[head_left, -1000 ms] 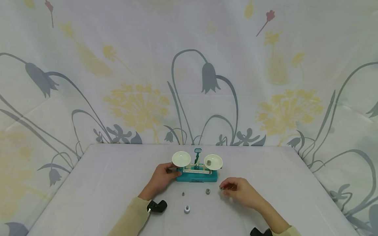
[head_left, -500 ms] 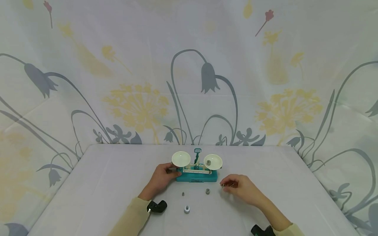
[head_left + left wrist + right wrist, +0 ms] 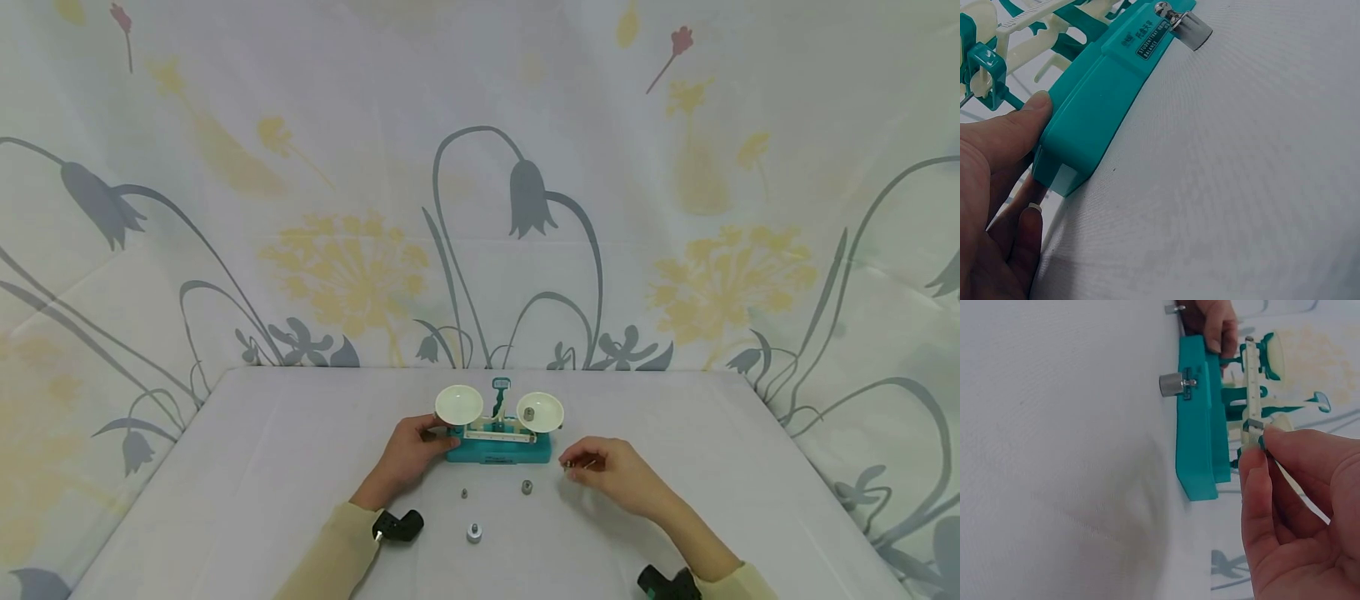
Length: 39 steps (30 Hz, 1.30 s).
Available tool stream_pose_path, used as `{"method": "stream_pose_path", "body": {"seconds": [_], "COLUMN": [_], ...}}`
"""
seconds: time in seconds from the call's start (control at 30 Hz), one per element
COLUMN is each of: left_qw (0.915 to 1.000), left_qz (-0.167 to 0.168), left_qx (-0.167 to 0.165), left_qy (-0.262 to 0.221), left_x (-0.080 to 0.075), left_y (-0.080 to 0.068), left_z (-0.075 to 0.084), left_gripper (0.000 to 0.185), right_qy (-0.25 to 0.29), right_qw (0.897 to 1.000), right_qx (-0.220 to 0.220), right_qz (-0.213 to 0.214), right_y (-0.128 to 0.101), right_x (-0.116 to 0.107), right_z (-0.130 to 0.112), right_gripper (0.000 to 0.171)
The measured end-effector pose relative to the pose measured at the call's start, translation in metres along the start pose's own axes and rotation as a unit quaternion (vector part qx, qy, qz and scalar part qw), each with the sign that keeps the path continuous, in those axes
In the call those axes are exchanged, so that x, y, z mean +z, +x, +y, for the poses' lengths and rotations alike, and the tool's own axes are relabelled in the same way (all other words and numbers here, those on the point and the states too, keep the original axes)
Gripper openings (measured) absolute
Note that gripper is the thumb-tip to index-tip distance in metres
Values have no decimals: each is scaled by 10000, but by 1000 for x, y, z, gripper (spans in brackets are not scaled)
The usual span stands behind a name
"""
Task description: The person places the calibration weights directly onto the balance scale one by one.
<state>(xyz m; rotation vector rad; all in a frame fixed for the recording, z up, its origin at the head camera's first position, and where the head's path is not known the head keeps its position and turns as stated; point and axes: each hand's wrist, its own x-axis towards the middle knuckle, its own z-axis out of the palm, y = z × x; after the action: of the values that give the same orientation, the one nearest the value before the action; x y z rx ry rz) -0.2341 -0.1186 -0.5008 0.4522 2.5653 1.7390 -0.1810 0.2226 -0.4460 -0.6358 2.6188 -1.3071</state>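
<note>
A teal balance scale [image 3: 498, 450] with two cream pans stands on the table. My left hand [image 3: 408, 457] grips the left end of its base; in the left wrist view the thumb [image 3: 1035, 109] lies on the teal base [image 3: 1094, 103]. Right of the scale, my right hand [image 3: 611, 477] pinches a small metal weight [image 3: 567, 467] between thumb and fingertips, off the table. The right wrist view shows those fingertips together, mostly hiding the weight. One metal weight [image 3: 529, 413] sits in the right pan [image 3: 551, 410]; the left pan [image 3: 459, 403] bears nothing visible.
In front of the scale stand a tiny weight [image 3: 464, 493], a mid-sized weight [image 3: 527, 487] and, nearer, a larger silver weight [image 3: 474, 534]. White cloth covers the table [image 3: 285, 450], with a flower-patterned curtain [image 3: 360, 167] behind.
My right hand has risen slightly and moved a little away from me, still pinching the small weight. The left hand and the scale have stayed in place.
</note>
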Motion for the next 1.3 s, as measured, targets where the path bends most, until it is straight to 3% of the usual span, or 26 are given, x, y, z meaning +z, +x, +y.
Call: {"method": "stream_pose_path", "body": {"seconds": [1.3], "left_qw": [10000], "left_qz": [-15], "left_qx": [75], "left_qy": [-21], "left_x": [-1], "left_y": [0], "left_z": [-1], "left_gripper": [20], "right_qy": [48], "right_qw": [9998], "right_qx": [-79], "right_qz": [170], "right_y": [9], "right_x": [-8], "right_z": [-9], "right_gripper": [18]}}
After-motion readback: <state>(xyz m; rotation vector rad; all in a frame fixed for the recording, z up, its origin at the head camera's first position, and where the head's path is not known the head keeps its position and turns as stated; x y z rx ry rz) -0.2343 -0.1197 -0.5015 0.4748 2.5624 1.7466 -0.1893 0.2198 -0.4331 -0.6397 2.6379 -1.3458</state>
